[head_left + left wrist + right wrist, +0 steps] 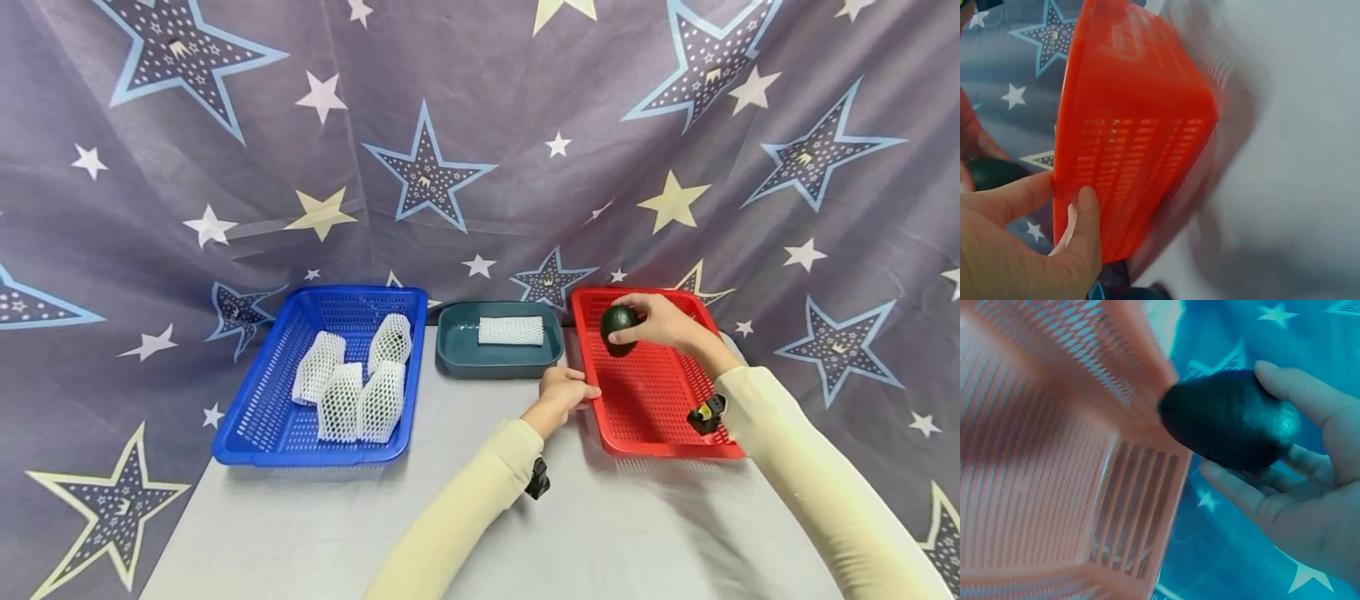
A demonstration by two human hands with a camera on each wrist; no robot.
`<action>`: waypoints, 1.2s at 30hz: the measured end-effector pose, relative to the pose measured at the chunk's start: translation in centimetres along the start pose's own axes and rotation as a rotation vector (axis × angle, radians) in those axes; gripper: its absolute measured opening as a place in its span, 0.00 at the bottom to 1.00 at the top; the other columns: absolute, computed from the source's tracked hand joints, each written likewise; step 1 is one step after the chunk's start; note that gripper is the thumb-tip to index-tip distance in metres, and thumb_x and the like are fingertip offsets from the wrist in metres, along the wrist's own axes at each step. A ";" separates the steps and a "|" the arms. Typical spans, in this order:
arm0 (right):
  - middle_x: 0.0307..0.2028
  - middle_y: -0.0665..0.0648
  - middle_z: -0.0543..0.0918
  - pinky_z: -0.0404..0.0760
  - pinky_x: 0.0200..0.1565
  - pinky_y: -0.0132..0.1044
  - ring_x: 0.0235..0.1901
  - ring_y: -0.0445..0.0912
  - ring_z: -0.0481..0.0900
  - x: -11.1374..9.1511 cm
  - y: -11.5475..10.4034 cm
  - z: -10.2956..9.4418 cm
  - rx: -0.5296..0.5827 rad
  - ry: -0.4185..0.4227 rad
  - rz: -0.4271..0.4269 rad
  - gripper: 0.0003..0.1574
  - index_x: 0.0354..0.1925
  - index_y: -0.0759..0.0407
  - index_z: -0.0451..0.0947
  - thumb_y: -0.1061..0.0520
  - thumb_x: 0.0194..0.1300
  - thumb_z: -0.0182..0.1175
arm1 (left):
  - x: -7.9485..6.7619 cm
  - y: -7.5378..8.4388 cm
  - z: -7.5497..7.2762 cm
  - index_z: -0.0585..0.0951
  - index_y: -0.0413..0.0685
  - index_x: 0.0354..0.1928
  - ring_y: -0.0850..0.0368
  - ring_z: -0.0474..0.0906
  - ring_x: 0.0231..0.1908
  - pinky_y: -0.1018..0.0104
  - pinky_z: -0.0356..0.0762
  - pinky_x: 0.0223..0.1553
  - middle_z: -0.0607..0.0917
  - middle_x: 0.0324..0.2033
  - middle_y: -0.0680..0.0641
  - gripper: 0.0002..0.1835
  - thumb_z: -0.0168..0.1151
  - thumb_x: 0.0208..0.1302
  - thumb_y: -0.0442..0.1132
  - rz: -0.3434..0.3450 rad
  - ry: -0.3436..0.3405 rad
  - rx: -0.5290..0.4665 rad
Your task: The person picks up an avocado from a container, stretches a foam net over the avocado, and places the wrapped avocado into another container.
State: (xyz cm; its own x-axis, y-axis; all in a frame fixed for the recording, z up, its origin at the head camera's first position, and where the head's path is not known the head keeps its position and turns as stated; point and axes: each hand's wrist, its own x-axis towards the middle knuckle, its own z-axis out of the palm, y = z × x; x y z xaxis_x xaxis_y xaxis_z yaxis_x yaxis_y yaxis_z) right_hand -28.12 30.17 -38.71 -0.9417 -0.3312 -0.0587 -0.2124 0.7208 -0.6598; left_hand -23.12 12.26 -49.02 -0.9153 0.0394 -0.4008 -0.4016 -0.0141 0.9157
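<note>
My right hand (654, 320) holds a dark green avocado (619, 327) over the back left part of the red basket (652, 447). In the right wrist view, thumb and fingers grip one end of the avocado (1222, 419); its other end points toward the basket wall. My left hand (561, 393) pinches the left rim of the red basket. The left wrist view shows that hand (1029, 244) with finger and thumb on either side of the rim. A white foam net sleeve (512, 331) lies flat in the dark teal dish (495, 371), left of the red basket.
On the left stands a blue basket (255, 458) with several foam-netted pieces (341, 404), green showing through the mesh. A grey tabletop (480, 500) carries all three containers. Behind them hangs a star-patterned cloth (465, 125), close to their back rims.
</note>
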 end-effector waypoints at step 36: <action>0.57 0.50 0.82 0.83 0.54 0.30 0.54 0.40 0.82 0.8 -7.5 11.4 0.805 0.099 -0.162 0.35 0.71 0.58 0.63 0.64 0.70 0.63 | -1.3 4.6 -14.8 0.71 0.36 0.70 0.49 0.86 0.52 0.58 0.82 0.59 0.76 0.65 0.32 0.25 0.54 0.79 0.42 0.224 -0.356 -0.325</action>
State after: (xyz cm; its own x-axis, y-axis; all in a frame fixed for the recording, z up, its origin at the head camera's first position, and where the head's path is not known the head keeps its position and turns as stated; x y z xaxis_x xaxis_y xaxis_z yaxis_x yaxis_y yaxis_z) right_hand -24.32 17.56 -42.33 -0.9420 -0.3115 0.1251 -0.1316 -0.0003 -0.9913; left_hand -24.21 -2.67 -44.67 -0.9357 0.3353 -0.1100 -0.2375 -0.3678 0.8991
